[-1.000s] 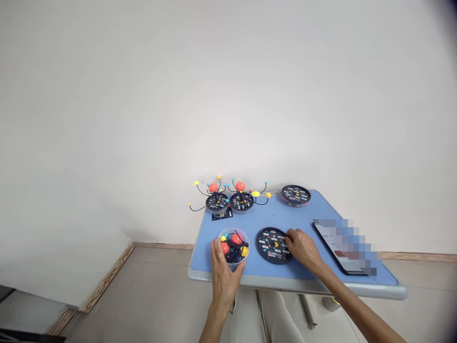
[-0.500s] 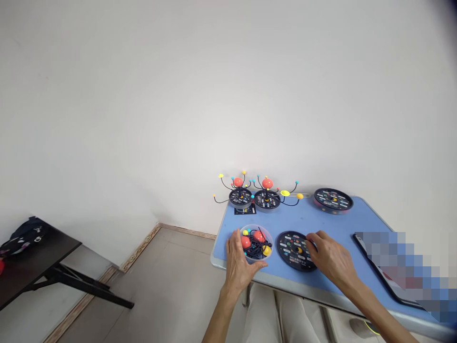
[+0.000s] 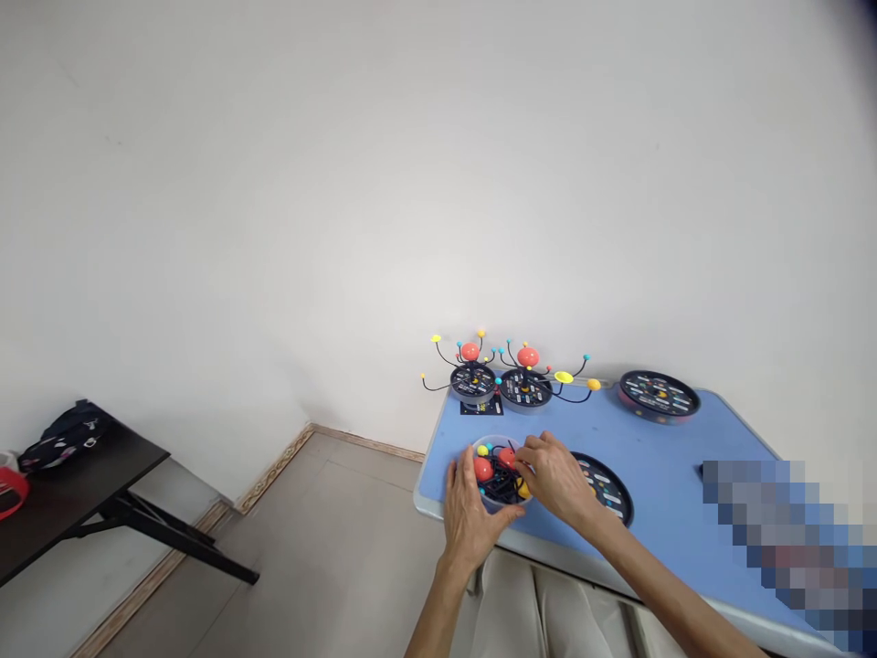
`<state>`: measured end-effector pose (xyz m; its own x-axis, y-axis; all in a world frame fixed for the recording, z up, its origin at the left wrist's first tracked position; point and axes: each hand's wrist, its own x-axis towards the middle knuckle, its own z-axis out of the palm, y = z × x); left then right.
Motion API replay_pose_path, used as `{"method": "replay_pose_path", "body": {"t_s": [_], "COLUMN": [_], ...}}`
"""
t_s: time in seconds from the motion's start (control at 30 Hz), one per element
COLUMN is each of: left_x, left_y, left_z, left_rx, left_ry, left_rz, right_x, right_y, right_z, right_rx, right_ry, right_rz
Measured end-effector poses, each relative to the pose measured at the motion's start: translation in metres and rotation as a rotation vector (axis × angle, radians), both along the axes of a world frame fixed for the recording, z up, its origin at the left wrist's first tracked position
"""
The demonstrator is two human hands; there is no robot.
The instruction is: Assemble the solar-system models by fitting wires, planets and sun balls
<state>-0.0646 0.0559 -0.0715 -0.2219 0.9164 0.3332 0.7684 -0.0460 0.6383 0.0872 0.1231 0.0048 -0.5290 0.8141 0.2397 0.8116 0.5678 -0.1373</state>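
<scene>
A clear round plastic tub (image 3: pixel 499 440) near the front left of the blue table holds red half-balls (image 3: pixel 483 470), small yellow and blue balls, and a tangle of black rods (image 3: pixel 499 489). My left hand (image 3: pixel 470 521) curves round the tub's left and front side, fingers and thumb against its wall. My right hand (image 3: pixel 558 480) reaches over the tub's right side, its fingertips pinched together among the parts; what they hold is hidden. Beneath my right wrist lies a black printed disc (image 3: pixel 618 489), partly covered.
Two planet models (image 3: pixel 472 382) (image 3: pixel 526 389) with curved arms stand at the blue table's (image 3: pixel 425 498) back left, by the wall. A lidded round tub (image 3: pixel 659 397) sits at the back right. A pixelated area (image 3: pixel 787 539) covers the right. Far left, a black table (image 3: pixel 89 498) bears a dark bag (image 3: pixel 65 437).
My right hand has left the black disc and moved left into the tub. My left hand stays on the tub. The view has shifted slightly.
</scene>
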Motion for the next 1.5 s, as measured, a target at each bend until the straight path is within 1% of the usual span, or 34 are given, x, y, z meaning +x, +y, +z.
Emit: {"method": "replay_pose_path", "body": {"t_s": [0.17,0.27,0.37,0.53,0.63,0.77,0.9,1.03,1.13,1.2,1.3,1.4,1.5], "left_x": [0.0,0.0,-0.001,0.0,-0.001,-0.002,-0.004,-0.005,-0.004,-0.004,-0.004,-0.005,-0.005], "left_y": [0.0,-0.001,-0.001,0.0,0.0,0.0,0.0,0.0,0.002,0.003,0.003,0.003,0.003], "left_z": [0.002,0.004,0.003,-0.005,-0.008,-0.009,-0.011,-0.015,-0.017,-0.018,-0.018,-0.017,-0.015], "left_rx": [0.001,-0.016,-0.033,-0.04,-0.017,-0.013,-0.012,0.007,0.095,0.16,0.186,0.18,0.129], "left_ry": [0.003,-0.007,-0.022,-0.026,-0.007,-0.01,-0.036,-0.06,-0.02,0.024,0.057,0.053,0.02], "left_rz": [0.01,-0.002,-0.005,0.012,0.016,-0.014,-0.044,-0.036,-0.046,-0.055,-0.056,-0.059,-0.076], "right_x": [-0.017,-0.022,-0.021,-0.012,-0.008,0.0,0.005,-0.007,-0.025,-0.038,-0.049,-0.047,-0.037], "right_y": [0.007,0.01,0.011,0.009,0.011,0.018,0.018,0.007,0.0,-0.003,-0.002,0.001,0.005], "right_z": [-0.002,0.0,0.003,0.003,0.003,0.006,0.01,0.009,0.003,-0.002,-0.008,-0.01,-0.008], "right_rx": [-0.013,-0.032,-0.056,-0.106,-0.13,-0.159,-0.207,-0.248,-0.28,-0.297,-0.325,-0.356,-0.392], "right_ry": [-0.058,-0.088,-0.126,-0.148,-0.084,0.029,0.113,0.129,0.105,0.096,0.119,0.205,0.351], "right_rz": [0.02,0.044,0.068,0.089,0.108,0.098,0.142,0.226,0.278,0.273,0.253,0.216,0.167]}}
